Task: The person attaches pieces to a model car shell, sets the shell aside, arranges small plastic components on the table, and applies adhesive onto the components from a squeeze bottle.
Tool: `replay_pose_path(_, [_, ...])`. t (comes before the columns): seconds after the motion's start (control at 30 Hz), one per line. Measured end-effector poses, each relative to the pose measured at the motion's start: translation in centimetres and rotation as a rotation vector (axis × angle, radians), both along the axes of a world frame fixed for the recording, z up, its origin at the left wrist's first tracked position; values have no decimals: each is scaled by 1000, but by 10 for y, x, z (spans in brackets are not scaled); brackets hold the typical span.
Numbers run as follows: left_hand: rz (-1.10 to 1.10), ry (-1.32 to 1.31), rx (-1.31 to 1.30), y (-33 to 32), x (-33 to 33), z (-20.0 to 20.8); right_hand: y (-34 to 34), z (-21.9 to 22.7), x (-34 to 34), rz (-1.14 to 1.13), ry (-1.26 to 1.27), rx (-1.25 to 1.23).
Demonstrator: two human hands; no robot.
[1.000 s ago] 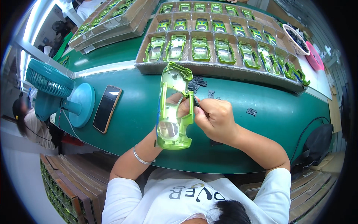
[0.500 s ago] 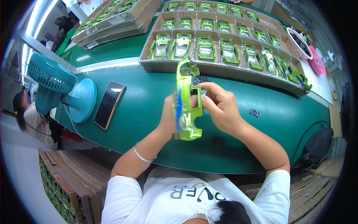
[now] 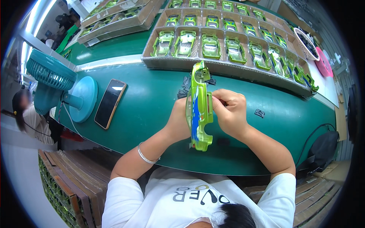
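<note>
A green toy car body shell [image 3: 197, 110] with blue marks on its side stands on edge before me, above the green table. My left hand [image 3: 178, 119] is closed on its left face, with the fingertips hidden behind the shell. On the other side, my right hand [image 3: 231, 114] is curled, thumb and forefinger pinched together at the shell's hollow side. Whatever those fingers hold is too small and covered to make out. Small black plastic parts [image 3: 184, 89] lie in a loose pile just beyond the shell. One flat black part [image 3: 259, 113] rests apart, to the right.
Across the table's far side, a divided cardboard tray [image 3: 171, 64] holds several green car shells. To the left are a phone [image 3: 110, 103] and a teal fan [image 3: 84, 99]. A white basket [image 3: 306, 45] and pink ring-shaped object [image 3: 323, 62] sit far right. Stacked trays [image 3: 72, 178] stand lower left.
The car shell has shifted right and slightly nearer, along with my left hand. My right fingers have drawn back from the shell's opening and curled tighter. More of the black pile shows.
</note>
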State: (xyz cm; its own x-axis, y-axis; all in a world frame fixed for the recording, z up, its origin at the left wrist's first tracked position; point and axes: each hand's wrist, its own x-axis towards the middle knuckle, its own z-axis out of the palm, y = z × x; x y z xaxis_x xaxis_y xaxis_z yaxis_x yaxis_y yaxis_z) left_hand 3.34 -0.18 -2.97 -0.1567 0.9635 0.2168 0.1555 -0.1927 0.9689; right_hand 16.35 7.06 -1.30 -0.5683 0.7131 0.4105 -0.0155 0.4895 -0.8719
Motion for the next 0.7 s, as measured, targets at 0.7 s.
replay_pose_path(0.7, [-73, -111, -59, -1, -4, 14, 12, -10, 0, 288, 284, -1185])
